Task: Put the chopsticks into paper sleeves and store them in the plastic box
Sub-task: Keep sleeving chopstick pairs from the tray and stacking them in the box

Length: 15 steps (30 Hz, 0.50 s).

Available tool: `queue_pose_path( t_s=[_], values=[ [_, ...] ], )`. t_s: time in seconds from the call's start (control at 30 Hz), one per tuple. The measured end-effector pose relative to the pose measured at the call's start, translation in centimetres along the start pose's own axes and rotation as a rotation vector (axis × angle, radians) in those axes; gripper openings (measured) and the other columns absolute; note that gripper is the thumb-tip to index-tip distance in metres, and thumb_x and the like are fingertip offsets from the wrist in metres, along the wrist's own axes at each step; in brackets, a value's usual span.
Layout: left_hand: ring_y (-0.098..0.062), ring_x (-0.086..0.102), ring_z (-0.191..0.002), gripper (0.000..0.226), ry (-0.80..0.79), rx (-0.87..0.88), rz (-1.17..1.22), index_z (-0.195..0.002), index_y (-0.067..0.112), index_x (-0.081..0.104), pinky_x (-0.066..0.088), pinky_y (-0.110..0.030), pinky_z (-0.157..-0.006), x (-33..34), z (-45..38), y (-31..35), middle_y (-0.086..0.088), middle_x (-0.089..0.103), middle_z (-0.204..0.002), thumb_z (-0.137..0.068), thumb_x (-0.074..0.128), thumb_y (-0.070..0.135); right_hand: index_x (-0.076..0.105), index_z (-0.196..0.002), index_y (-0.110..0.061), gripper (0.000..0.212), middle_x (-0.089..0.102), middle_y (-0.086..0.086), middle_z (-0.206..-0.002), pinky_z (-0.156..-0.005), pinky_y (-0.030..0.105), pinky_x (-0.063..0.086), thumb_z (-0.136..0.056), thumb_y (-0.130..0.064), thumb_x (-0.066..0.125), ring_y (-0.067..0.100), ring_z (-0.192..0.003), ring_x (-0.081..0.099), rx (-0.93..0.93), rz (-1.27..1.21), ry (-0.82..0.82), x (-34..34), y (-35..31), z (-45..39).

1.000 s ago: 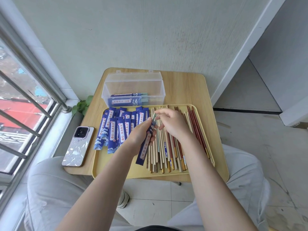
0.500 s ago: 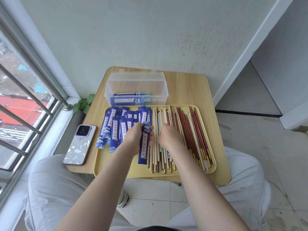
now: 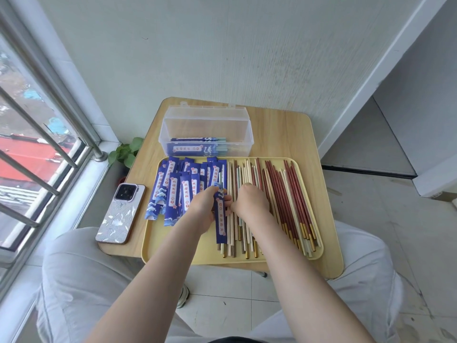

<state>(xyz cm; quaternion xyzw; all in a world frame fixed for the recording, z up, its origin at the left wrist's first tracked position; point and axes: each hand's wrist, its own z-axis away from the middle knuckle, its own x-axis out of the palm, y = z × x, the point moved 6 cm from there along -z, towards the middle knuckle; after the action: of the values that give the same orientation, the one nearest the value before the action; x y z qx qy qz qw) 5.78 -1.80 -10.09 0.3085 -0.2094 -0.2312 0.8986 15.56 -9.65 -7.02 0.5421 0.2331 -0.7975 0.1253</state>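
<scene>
A yellow tray (image 3: 272, 259) carries several blue paper sleeves (image 3: 173, 191) on its left and many loose chopsticks on its right: pale ones (image 3: 231, 177) in the middle, dark red ones (image 3: 291, 194) beyond. My left hand (image 3: 204, 206) grips one blue sleeve (image 3: 220, 224) that lies lengthwise over the pale chopsticks. My right hand (image 3: 249, 201) is down on the pale chopsticks just right of that sleeve, fingers curled into the pile; what they hold is hidden. Behind the tray an open clear plastic box (image 3: 206, 125) holds a few sleeved chopsticks (image 3: 197, 147).
The tray sits on a small wooden table (image 3: 284, 134) against a wall. A phone (image 3: 120, 216) lies on the table's left edge by a barred window (image 3: 37, 149). A small green plant (image 3: 127, 152) stands below. My knees flank the table.
Both hands have dropped from above the tray's middle down toward me onto the pale chopsticks. The sleeve in my left hand now lies along the pile.
</scene>
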Motion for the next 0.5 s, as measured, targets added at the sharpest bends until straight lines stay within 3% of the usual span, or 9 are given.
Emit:
queue_pose_path(
  t_s=[0.17, 0.33, 0.5],
  values=[
    [-0.025, 0.069, -0.087, 0.031, -0.01, -0.009, -0.007, -0.118, -0.001, 0.063, 0.059, -0.041, -0.08, -0.2, 0.01, 0.01, -0.017, 0.073, -0.102, -0.103, 0.049, 0.022, 0.054, -0.117, -0.006, 0.04, 0.065, 0.008, -0.108, -0.063, 0.029, 0.047, -0.089, -0.027, 0.073, 0.025, -0.096, 0.066, 0.019, -0.041, 0.018, 0.27, -0.13, -0.05],
    [-0.027, 0.066, -0.093, 0.031, -0.026, -0.012, 0.007, -0.119, -0.002, 0.062, 0.054, -0.047, -0.096, 0.11, 0.08, 0.0, -0.019, 0.07, -0.106, -0.104, 0.047, 0.021, 0.05, -0.123, -0.005, 0.043, 0.066, 0.01, -0.11, -0.064, 0.03, 0.047, -0.09, -0.021, 0.073, 0.026, -0.096, 0.067, 0.023, -0.057, 0.006, 0.16, 0.01, 0.01],
    [-0.027, 0.069, -0.09, 0.033, -0.011, -0.01, -0.002, -0.118, -0.002, 0.062, 0.057, -0.045, -0.089, 0.07, 0.02, -0.08, -0.02, 0.072, -0.112, -0.105, 0.048, 0.024, 0.048, -0.124, -0.005, 0.043, 0.066, 0.01, -0.111, -0.063, 0.029, 0.047, -0.09, -0.017, 0.072, 0.025, -0.095, 0.067, -0.002, -0.053, 0.013, 0.26, 0.05, 0.09]
  ],
)
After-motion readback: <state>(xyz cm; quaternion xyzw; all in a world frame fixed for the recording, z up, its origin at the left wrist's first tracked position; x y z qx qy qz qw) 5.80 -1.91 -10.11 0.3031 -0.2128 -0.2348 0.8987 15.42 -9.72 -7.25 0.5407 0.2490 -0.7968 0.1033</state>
